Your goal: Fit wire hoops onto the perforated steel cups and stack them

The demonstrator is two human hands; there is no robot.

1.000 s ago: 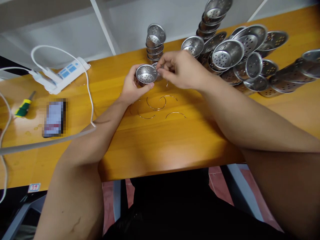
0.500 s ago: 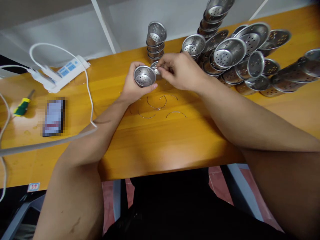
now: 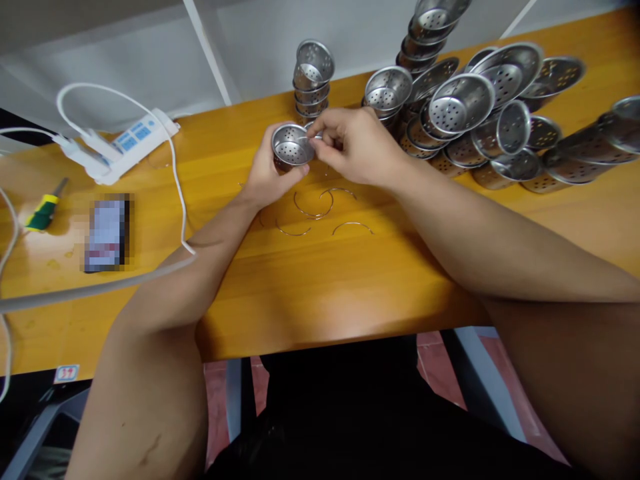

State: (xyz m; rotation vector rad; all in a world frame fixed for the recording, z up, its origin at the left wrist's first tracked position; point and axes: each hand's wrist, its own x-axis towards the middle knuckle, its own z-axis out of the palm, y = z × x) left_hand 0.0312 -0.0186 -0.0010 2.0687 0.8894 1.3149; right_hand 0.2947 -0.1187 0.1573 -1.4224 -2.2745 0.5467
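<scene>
My left hand (image 3: 265,170) is wrapped around a small perforated metal cup (image 3: 293,148), its open mouth tilted up toward me. Close against the cup's right rim, my right hand (image 3: 345,141) is closed in a pinch. A thin wire seems to show at its fingertips, reaching over the rim; most of it is hidden by the fingers. Below both hands, several thin curved wires (image 3: 353,224) lie loose on the wooden table (image 3: 320,287). Just behind the held cup, another metal piece is mostly covered by my right fingers.
A stack of perforated cups (image 3: 313,70) stands behind my hands. Many more cups (image 3: 463,103) are piled and stacked at the right. At the left are a white power strip (image 3: 143,143) with cables, a blurred phone (image 3: 106,233) and a green-yellow screwdriver (image 3: 44,210).
The held cup has shifted slightly right and up, tilting a little, and now meets my right fingertips. The loose wires have stayed in place.
</scene>
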